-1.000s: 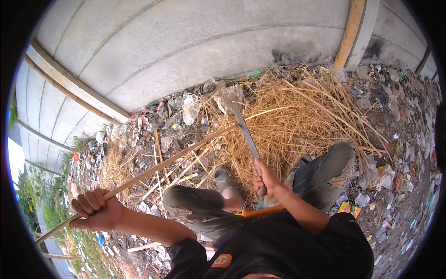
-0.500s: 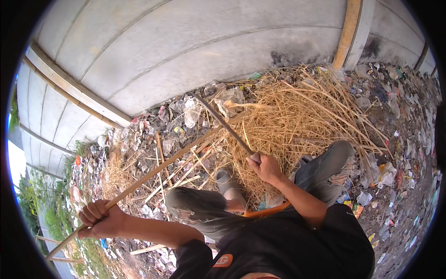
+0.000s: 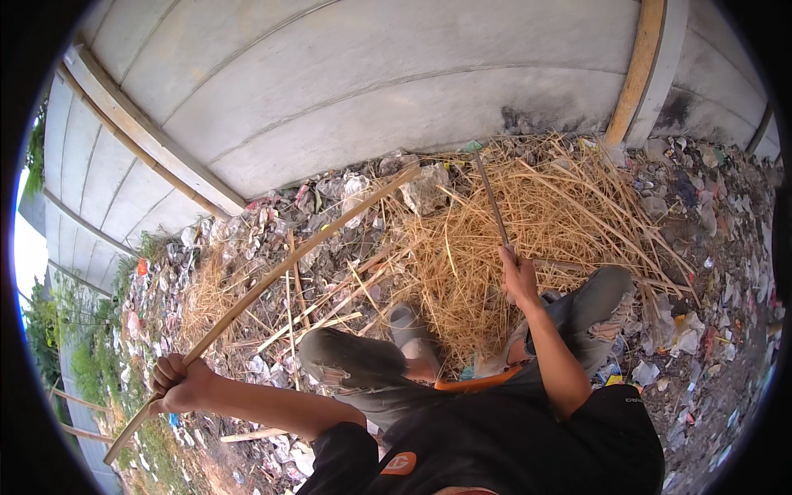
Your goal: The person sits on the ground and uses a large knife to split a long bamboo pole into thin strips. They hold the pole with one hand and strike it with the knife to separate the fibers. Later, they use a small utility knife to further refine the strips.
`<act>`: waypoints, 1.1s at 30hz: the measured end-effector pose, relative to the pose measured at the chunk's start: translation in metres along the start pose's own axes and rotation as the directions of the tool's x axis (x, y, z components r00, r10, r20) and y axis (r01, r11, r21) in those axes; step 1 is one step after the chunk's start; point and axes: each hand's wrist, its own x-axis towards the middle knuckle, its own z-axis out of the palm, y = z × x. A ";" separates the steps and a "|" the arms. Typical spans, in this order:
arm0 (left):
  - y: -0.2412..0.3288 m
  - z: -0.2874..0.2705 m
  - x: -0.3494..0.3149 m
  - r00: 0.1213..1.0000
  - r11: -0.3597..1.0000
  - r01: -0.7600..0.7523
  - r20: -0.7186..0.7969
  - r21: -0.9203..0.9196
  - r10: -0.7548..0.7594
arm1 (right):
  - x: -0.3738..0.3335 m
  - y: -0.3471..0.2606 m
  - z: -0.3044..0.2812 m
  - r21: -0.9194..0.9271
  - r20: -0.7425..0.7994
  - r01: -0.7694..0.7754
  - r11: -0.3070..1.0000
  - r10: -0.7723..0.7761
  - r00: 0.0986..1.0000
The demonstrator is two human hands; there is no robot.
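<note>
The left hand is wrapped firmly around 1 long wooden strip near its lower end, the strip slanting across the littered ground toward that ground's edge at the concrete wall. The right hand grips 1 long-bladed knife with fingers curled in, its blade apart from the strip and pointing wallward over a straw-coloured heap.

1. From the person's head, the camera looks down, close, on the left hand and the right hand (straight edges bow toward the rim).
2. It faces the concrete wall beyond.
</note>
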 end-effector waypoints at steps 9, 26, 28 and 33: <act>-0.033 0.020 -0.037 0.993 0.992 0.110 -0.036 0.055 -0.109 | -0.023 0.006 0.009 0.104 -0.074 -0.059 0.993 0.067 0.995; -0.077 0.047 -0.090 0.983 0.979 0.183 0.016 0.090 -0.185 | -0.047 0.000 0.040 -0.061 0.067 0.084 0.995 -0.079 0.995; -0.093 0.056 -0.112 0.975 0.967 0.222 -0.028 0.122 -0.221 | -0.047 -0.002 0.048 -0.144 0.135 0.165 0.976 -0.146 0.980; -0.147 0.045 -0.166 0.954 0.920 0.287 0.006 0.267 -0.300 | -0.061 0.001 0.070 -0.269 0.245 0.266 0.926 -0.201 0.948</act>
